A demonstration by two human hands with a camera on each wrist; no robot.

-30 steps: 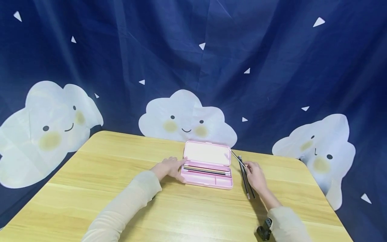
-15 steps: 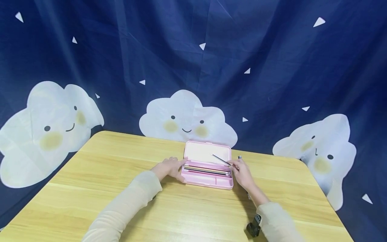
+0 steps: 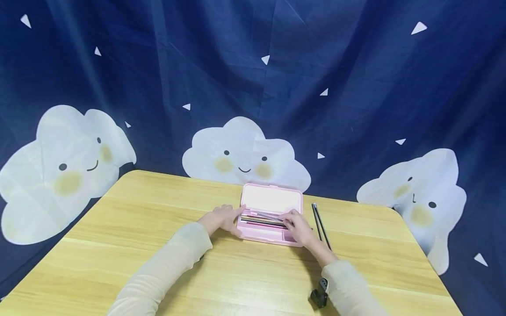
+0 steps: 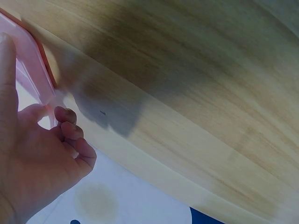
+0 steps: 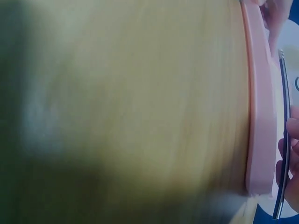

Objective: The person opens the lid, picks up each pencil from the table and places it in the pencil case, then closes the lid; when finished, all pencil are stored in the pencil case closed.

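A pink pencil case (image 3: 261,232) lies on the table with its lid (image 3: 272,199) raised at the back. Several pencils (image 3: 254,220) lie in its long rear compartment. My left hand (image 3: 222,218) holds the case's left end between thumb and index finger; the other fingers curl loosely in the left wrist view. My right hand (image 3: 299,229) is over the right part of the case, pinching a dark pencil (image 5: 285,102) with a silvery end. That pencil is above the rear compartment, roughly in line with the others; whether it touches them cannot be seen.
Two dark pencils (image 3: 317,219) lie on the wooden table (image 3: 237,281) to the right of the case, partly behind my right forearm. A black device (image 3: 319,294) sits at my right wrist. A blue curtain (image 3: 340,123) with printed clouds hangs behind the table.
My right hand has carried the pencil leftward from beside the two table pencils to over the case, and has turned and lowered it. My left hand has stayed at the case's left end.
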